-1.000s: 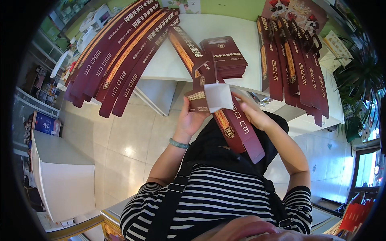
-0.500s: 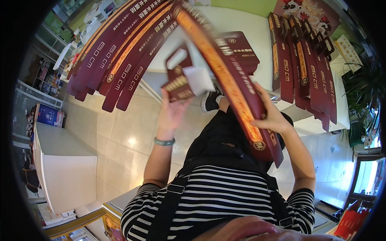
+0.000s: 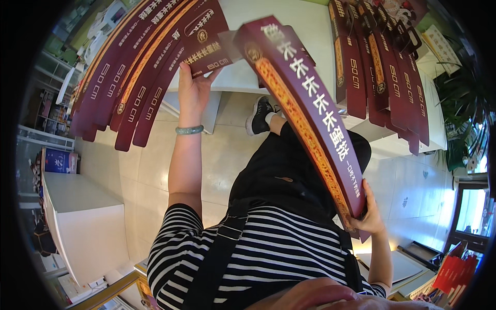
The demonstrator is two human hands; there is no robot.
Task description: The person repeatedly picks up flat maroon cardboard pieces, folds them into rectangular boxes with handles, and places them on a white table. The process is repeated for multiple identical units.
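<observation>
A long, narrow maroon carton (image 3: 310,111) with a food picture along its side slants across the middle. Its near end is gripped by my right hand (image 3: 370,214), fingers and thumb around it, while its far end points up and away. My left hand (image 3: 195,89) is raised at the far left of my body, thumb and fingers on a maroon cardboard handle piece (image 3: 206,44) with a cut-out grip slot. A pale flap at that piece's right side lies by the carton's far end; whether they touch I cannot tell.
Several flat long maroon cartons (image 3: 126,93) spread over the table's left side. More long cartons with handles (image 3: 377,67) stand at the right on the white table (image 3: 315,13). A white cabinet (image 3: 88,222) is at the left, and leafy plants (image 3: 462,103) at the right.
My left hand has moved farther out and left with the handle piece, turning it printed side up. My right hand has come nearer, sliding to or drawing back the carton's near end.
</observation>
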